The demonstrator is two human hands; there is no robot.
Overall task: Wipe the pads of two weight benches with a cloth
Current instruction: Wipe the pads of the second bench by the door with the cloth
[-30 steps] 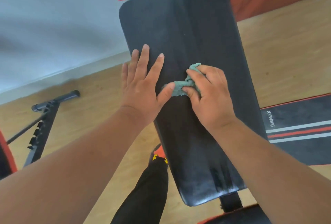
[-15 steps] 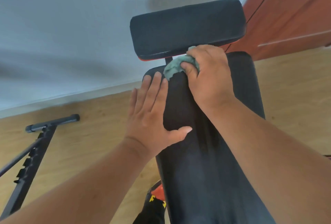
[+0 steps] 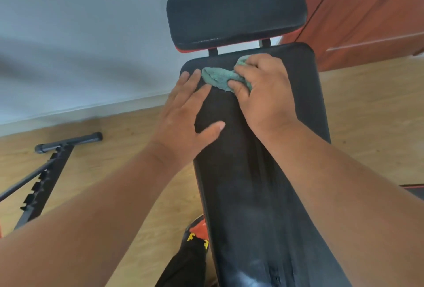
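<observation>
Gripping cloth [image 3: 218,77], right hand [image 3: 263,94] presses pad [image 3: 247,195].

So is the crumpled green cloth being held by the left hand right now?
No, the right hand grips the crumpled green cloth, while the left hand lies flat on the long black bench pad.

long black pad [image 3: 263,172] | flat, scuffed near end | green cloth [image 3: 218,77] | crumpled on pad's far end, below headrest pad [image 3: 236,11]
</observation>
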